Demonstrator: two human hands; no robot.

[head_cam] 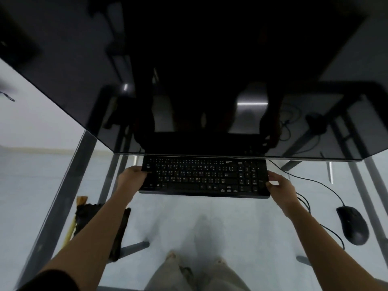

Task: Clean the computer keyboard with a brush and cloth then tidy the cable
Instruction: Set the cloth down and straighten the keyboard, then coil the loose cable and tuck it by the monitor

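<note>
Black keyboard (pixel 205 177) gripped at both ends: left hand (pixel 132 177), right hand (pixel 279 185), fingers clenched.

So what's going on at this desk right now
A person stands at a glass desk, gripping a black keyboard by its two ends: left hand on the left end, right hand on the right. The keyboard sits at the near edge of a dark raised shelf. A brush with a pale handle and a dark cloth lie untouched at the left. A wired mouse rests on the right.
</note>
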